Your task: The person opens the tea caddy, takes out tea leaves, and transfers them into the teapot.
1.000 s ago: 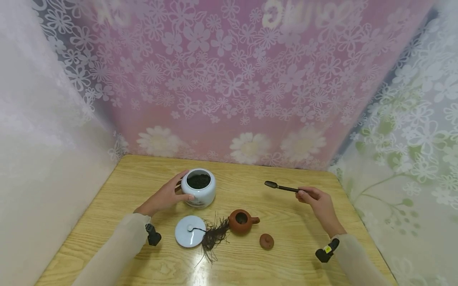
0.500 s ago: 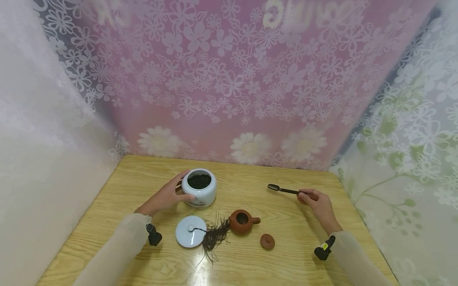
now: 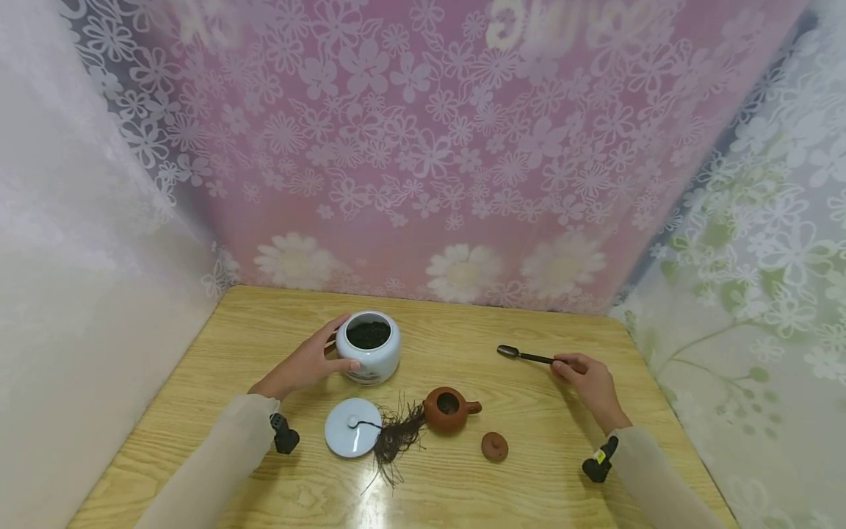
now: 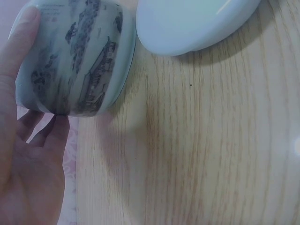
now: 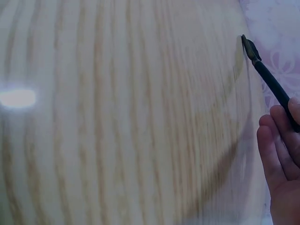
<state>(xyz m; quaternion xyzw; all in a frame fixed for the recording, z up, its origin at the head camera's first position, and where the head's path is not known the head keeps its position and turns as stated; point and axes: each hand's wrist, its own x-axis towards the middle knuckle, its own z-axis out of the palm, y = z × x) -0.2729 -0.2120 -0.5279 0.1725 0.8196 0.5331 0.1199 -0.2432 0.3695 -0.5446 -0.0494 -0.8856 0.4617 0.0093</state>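
Note:
In the head view my left hand (image 3: 307, 364) grips the side of a white porcelain tea jar (image 3: 380, 363), thumb in front and fingers behind. Dark tea leaves (image 3: 368, 335) lie inside its open mouth. The left wrist view shows a landscape painting on the jar (image 4: 70, 56). My right hand (image 3: 590, 386) pinches the end of a dark tea scoop (image 3: 522, 355), whose bowl points left, above the table. Between the hands, nearer me, stands a reddish-brown clay teapot (image 3: 444, 422), uncovered, with something dark inside.
The jar's white lid (image 3: 344, 437) lies in front of the jar, with a dark stringy tassel (image 3: 396, 439) trailing towards the teapot. The small clay teapot lid (image 3: 494, 447) rests at the teapot's near right. A patterned curtain (image 3: 423, 184) hangs behind the wooden table (image 3: 277, 485).
My right hand has shifted slightly right and towards me with the tea scoop. The left hand stays on the tea jar, and the teapot and lids keep their places.

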